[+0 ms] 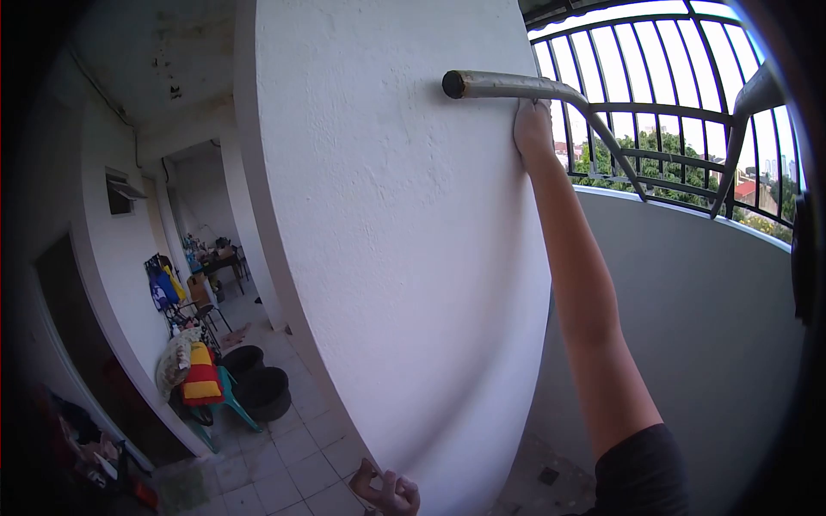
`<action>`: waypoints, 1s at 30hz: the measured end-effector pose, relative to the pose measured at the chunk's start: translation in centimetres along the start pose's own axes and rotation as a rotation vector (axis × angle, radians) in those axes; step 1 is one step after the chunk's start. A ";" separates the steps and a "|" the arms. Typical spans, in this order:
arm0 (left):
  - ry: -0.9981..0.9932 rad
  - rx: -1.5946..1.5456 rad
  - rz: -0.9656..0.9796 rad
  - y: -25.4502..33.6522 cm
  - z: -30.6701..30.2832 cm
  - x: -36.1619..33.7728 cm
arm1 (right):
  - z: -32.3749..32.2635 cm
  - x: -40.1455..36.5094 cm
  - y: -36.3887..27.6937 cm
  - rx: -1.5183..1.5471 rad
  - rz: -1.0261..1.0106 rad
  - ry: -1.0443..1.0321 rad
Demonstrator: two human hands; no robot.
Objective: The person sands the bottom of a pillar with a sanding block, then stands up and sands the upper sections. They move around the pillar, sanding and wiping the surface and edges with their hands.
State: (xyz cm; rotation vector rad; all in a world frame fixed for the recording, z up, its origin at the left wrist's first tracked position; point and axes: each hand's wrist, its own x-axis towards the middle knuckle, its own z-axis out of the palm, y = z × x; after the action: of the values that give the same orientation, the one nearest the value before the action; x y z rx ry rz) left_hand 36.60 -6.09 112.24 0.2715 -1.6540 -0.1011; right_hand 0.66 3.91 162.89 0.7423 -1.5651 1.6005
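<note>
My right hand (534,129) is raised at the end of my outstretched arm, against the upper right edge of a white wall (387,215). It is closed around a grey metal tube frame (499,85), just under the bent tube; its fingers are mostly hidden. The tube's dark round end points left, in front of the wall, and more of the frame slants down to the right. Low in the view, my left hand (391,492) is closed beside the wall's lower left edge, fingers curled. Whether it holds anything small, I cannot make out.
Black railings (680,112) top a low balcony wall (671,292) on the right. To the left, a tiled floor (275,464) holds black tubs (263,394) and a green stool (231,400) with a red and yellow cushion (201,375). Clothes (163,284) hang farther back.
</note>
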 end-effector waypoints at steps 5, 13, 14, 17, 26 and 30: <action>-0.025 0.046 -0.035 1.0 -0.2 -0.3 | 0.0 -13.1 -1.7 -0.175 -0.454 -0.044; -0.045 0.042 -0.052 2.2 -0.1 0.3 | 1.6 3.1 -0.8 -0.044 -0.135 0.036; -0.040 0.044 -0.045 2.3 -0.1 0.3 | 1.3 3.7 -1.5 -0.090 -0.128 0.057; -0.027 0.047 -0.037 2.5 0.1 0.3 | 0.8 3.1 -1.7 0.058 -0.173 -0.006; -0.004 0.049 -0.016 2.4 0.4 0.8 | 1.9 -1.9 -1.0 -0.261 -0.476 0.069; 0.001 0.056 -0.015 1.8 0.6 1.1 | 1.0 1.1 -4.2 -0.135 -0.152 0.000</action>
State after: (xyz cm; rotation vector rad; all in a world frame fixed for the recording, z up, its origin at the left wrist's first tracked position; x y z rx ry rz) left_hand 35.73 -4.66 113.67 0.3265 -1.6558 -0.0664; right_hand 3.49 2.89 166.24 0.7676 -1.5610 1.3711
